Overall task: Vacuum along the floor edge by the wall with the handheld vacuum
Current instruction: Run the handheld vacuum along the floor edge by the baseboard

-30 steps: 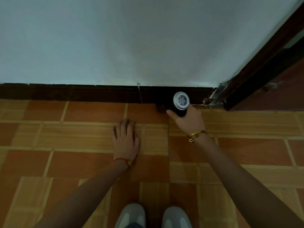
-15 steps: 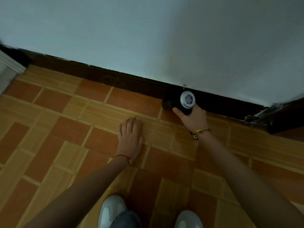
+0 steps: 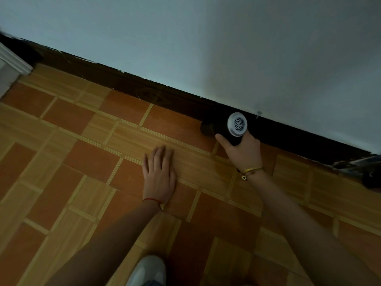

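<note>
The handheld vacuum (image 3: 231,129) lies low against the dark baseboard (image 3: 144,89), at about 2 o'clock from frame centre. Its black body points toward 9 o'clock along the floor edge, and its round white rear cap (image 3: 237,124) with a grille faces the camera. The nozzle end is dark against the baseboard and cannot be made out clearly; whether it touches the floor cannot be told.

The right hand (image 3: 242,150) holds the vacuum from below, at 6 o'clock of the cap, thumb along the body's left side and fingers wrapped round the far side. A gold bracelet (image 3: 251,170) sits on that wrist.

The left hand (image 3: 159,174) lies flat on the floor at 8 o'clock from the vacuum, well apart from it, fingers straight and close together, pointing toward 12 o'clock. A red string (image 3: 151,200) circles its wrist.

The floor (image 3: 82,153) is tiled in orange and wood-tone rectangles. The baseboard runs from 10 o'clock down to 3 o'clock, with the pale wall (image 3: 206,48) above it. White moulding (image 3: 14,60) shows at the 9 o'clock edge. A pale shoe tip (image 3: 147,271) shows at 6 o'clock.
</note>
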Motion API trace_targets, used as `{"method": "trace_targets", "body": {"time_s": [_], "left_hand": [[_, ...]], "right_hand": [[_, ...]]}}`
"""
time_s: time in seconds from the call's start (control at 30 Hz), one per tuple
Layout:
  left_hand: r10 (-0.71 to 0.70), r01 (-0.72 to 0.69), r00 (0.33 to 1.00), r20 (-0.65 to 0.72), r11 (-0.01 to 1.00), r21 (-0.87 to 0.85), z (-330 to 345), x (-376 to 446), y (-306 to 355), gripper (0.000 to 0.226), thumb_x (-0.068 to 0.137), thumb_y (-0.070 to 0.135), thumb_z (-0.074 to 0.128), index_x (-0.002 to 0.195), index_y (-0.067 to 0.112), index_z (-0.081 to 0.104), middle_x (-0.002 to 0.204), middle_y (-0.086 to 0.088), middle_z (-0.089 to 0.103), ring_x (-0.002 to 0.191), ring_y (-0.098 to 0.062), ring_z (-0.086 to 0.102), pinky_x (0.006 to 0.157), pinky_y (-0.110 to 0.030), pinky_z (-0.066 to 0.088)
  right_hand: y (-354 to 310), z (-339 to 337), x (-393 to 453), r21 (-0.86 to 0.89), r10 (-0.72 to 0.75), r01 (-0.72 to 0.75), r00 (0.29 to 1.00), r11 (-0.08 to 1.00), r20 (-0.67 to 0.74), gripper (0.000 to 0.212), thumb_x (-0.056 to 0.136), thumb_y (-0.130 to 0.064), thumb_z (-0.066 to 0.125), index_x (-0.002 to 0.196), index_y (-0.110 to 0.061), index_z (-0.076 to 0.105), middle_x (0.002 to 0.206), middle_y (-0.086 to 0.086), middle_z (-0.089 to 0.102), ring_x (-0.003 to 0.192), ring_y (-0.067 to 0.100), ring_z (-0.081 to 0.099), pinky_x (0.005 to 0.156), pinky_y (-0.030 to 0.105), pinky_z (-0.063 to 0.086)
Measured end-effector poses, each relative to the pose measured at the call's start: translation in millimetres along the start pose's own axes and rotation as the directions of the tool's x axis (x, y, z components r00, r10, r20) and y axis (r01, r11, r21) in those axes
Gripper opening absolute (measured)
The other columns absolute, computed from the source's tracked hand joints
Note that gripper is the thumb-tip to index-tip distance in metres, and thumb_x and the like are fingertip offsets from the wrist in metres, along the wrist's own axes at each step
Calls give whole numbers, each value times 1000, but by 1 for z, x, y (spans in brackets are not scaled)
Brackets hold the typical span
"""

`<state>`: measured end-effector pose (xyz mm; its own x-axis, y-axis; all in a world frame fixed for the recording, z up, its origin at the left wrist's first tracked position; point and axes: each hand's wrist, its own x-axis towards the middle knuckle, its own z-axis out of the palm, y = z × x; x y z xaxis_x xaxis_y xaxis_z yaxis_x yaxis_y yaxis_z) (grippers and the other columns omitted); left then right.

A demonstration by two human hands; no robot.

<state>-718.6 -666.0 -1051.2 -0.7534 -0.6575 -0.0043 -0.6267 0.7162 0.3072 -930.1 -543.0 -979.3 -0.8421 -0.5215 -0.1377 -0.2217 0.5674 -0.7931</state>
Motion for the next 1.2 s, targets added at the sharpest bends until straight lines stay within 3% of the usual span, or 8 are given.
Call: {"method": "trace_targets", "body": {"time_s": [0.17, 0.33, 0.47, 0.57, 0.9, 1.0, 1.1, 1.2], "left_hand": [[9, -10, 1000, -28, 1000, -25, 4, 0, -6, 50, 99, 35, 32, 147, 21, 36, 153, -5, 35, 147, -25, 24, 122, -55, 11], [19, -20, 999, -30, 1000, -21, 6, -1, -7, 50, 98, 35, 33, 147, 21, 37, 152, -5, 35, 146, -26, 26, 120, -57, 14], [17, -17, 1000, -20, 1000, -25, 5, 0, -7, 51, 98, 35, 33, 147, 20, 37, 153, -5, 35, 146, -26, 26, 120, -57, 14], [28, -29, 999, -28, 999, -40, 4, -1, -8, 51, 97, 34, 34, 147, 19, 38, 153, -6, 35, 145, -26, 26, 121, -56, 12], [28, -28, 999, -28, 999, -15, 3, -1, -7, 51, 96, 32, 37, 145, 18, 40, 152, -9, 38, 144, -28, 28, 120, -57, 14], [32, -33, 998, -44, 999, -13, 3, -2, -7, 51, 95, 31, 39, 145, 19, 40, 151, -9, 38, 144, -28, 28, 121, -56, 12], [33, -34, 998, -53, 999, -11, 4, -2, -6, 51, 95, 31, 41, 145, 18, 41, 151, -9, 39, 143, -28, 29, 120, -56, 12], [31, -32, 998, -51, 999, -10, 4, -2, -7, 52, 94, 31, 42, 144, 17, 42, 151, -9, 39, 143, -28, 29, 119, -57, 14]], "right_hand": [[-26, 28, 13, -44, -21, 23, 999, 999, 31, 67, 75, -58, 69, 130, -21, 54, 119, -3, 66, 112, 15, 58, 84, 21, 41], [-21, 21, 8, -83, 13, -15, 1000, 996, -19, 66, 77, -57, 67, 129, -20, 55, 115, -4, 66, 107, 11, 58, 66, -7, 27], [-27, 26, 6, -72, 12, -14, 999, 997, -30, 66, 76, -56, 69, 129, -19, 55, 115, -2, 67, 106, 13, 61, 79, 17, 42], [-41, 38, 10, -83, 10, -10, 1000, 996, 0, 65, 77, -57, 68, 128, -21, 54, 112, -1, 68, 103, 16, 63, 82, 25, 49], [-27, 10, 0, -114, 98, -102, 994, 988, -41, 60, 77, -56, 67, 121, -16, 58, 102, 3, 70, 99, 19, 65, 78, 22, 46], [-34, 15, -1, -126, 67, -71, 997, 990, -30, 62, 78, -55, 68, 126, -18, 56, 111, -1, 68, 106, 16, 62, 80, 19, 42], [-46, 28, 2, -182, 6, -1, 1000, 983, 23, 68, 79, -58, 65, 134, -22, 49, 117, 0, 67, 109, 19, 61, 90, 31, 50], [-50, 30, 3, -268, 13, -2, 999, 963, 40, 72, 78, -64, 62, 136, -24, 45, 110, 2, 67, 102, 22, 63, 85, 40, 55]]}}
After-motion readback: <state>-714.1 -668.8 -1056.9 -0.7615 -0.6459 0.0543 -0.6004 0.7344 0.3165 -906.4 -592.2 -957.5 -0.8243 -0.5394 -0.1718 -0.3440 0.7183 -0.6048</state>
